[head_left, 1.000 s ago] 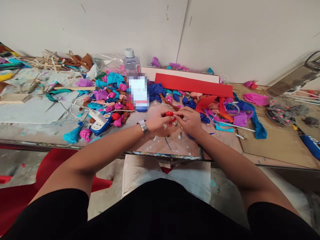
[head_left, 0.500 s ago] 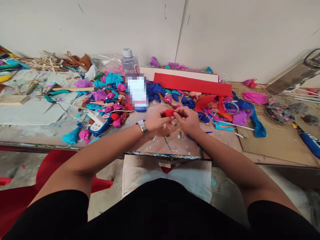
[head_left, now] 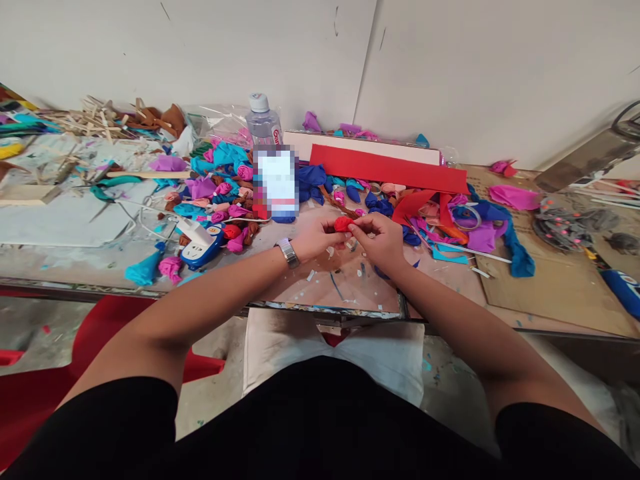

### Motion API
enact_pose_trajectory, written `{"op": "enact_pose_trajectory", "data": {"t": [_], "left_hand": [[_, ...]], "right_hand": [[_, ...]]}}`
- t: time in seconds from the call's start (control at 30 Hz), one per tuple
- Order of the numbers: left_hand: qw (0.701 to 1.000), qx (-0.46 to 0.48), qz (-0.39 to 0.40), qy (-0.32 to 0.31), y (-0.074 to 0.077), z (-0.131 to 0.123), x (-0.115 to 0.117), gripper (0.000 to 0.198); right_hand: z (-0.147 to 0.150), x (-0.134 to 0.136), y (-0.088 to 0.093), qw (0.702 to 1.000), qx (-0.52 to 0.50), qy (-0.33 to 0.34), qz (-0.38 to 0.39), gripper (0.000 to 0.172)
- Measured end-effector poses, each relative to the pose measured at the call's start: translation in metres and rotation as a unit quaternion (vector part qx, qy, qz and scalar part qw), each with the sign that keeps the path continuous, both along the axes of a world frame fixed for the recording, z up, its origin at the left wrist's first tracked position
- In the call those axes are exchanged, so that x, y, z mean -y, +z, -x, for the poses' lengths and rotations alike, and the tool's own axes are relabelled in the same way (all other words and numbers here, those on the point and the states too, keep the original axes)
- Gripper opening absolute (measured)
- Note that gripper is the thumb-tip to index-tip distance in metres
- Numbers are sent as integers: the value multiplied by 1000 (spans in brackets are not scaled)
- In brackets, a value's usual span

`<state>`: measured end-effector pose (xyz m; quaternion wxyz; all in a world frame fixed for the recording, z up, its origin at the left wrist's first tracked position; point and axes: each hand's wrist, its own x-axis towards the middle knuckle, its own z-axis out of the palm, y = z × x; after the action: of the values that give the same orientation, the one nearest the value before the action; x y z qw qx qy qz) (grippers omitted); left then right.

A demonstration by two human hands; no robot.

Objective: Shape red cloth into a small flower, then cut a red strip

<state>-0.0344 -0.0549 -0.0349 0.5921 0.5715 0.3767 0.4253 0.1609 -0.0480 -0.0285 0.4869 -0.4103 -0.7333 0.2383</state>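
Between my two hands, just above the table's front middle, is a small red crepe-paper flower [head_left: 343, 224], rolled into a tight rosette. My left hand [head_left: 317, 239] grips it from the left, thumb and fingers closed round its base. From the right, my right hand [head_left: 379, 241] pinches its edge between thumb and forefinger. Part of the flower is covered by my fingers. Beyond the hands lies a long red crepe-paper strip [head_left: 387, 168]. Similar rolled paper flowers [head_left: 220, 200] in pink, blue and brown are heaped to the left.
A phone [head_left: 277, 183] stands upright before a water bottle [head_left: 263, 123]. A power strip [head_left: 203, 247] with a white plug sits left, near green-handled pliers [head_left: 107, 190]. Right are paper scraps [head_left: 483, 233], a tape roll [head_left: 470, 217] and cardboard [head_left: 545, 290]. A red chair [head_left: 107, 340] stands below left.
My hands stay together at the same spot, with the red flower held between them. The fingers have shifted only slightly on it, and the whole view has moved a little.
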Motion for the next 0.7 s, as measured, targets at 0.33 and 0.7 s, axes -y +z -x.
{"op": "enact_pose_trajectory", "data": {"t": [0.33,0.7], "left_hand": [[999,40,29,21,-3,-2,-2,37],[991,121,57,23,-2,1,0,38]], "right_hand": [[-7,-2,3,994,59,40,-86,19],[-11,-13,-7,972,104,92,-191,30]]}}
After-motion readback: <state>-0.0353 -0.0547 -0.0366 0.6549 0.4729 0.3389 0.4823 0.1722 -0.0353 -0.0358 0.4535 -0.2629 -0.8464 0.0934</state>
